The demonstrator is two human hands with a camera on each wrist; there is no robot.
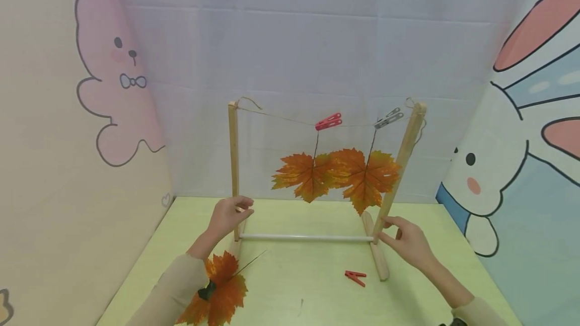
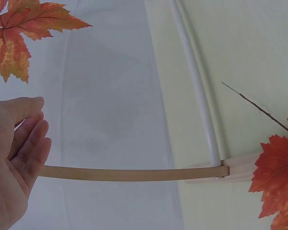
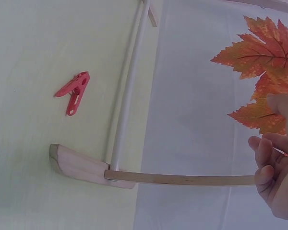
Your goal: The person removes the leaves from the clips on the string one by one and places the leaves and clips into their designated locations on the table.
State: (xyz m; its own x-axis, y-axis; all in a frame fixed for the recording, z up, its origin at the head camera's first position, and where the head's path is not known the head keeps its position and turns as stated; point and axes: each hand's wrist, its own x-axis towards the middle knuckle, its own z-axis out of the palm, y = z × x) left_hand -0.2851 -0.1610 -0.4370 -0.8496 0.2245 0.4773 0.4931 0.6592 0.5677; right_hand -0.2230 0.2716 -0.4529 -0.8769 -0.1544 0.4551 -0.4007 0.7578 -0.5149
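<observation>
In the head view, my left hand is by the left wooden post of a small frame, fingers loosely bent and nothing held. My right hand is beside the lower part of the right post, thumb and fingers apart, fingertips right at the wood. A string runs between the post tops. From it hang two orange maple leaves, the left leaf by a red clothespin and the right leaf by a grey clothespin. The leaves overlap in this view.
A white rod joins the posts low down, above wooden feet. A red clothespin lies on the pale table. More orange leaves lie at the front left, partly behind my left sleeve. Printed cloth walls enclose the table.
</observation>
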